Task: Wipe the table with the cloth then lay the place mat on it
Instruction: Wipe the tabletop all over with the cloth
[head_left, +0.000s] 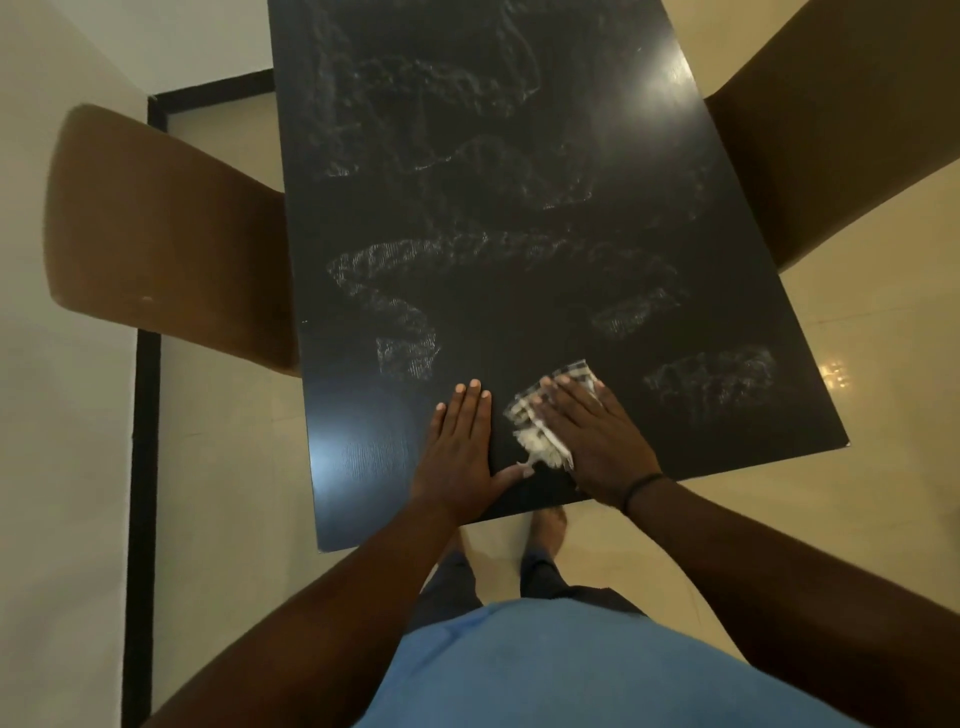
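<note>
A black rectangular table (519, 156) fills the middle of the view, marked with several pale damp wipe streaks. A white checked cloth (537, 441) lies near the table's front edge. My right hand (597, 436) presses flat on the cloth with straight fingers, covering most of it. Just left of the cloth, my left hand (460, 441) rests flat on the bare tabletop, its thumb reaching toward the cloth's fringe. No place mat is in view.
A brown chair (166, 244) stands against the table's left side and another brown chair (841, 119) at the right. Beige floor surrounds the table. My bare feet (545, 530) stand just under the front edge.
</note>
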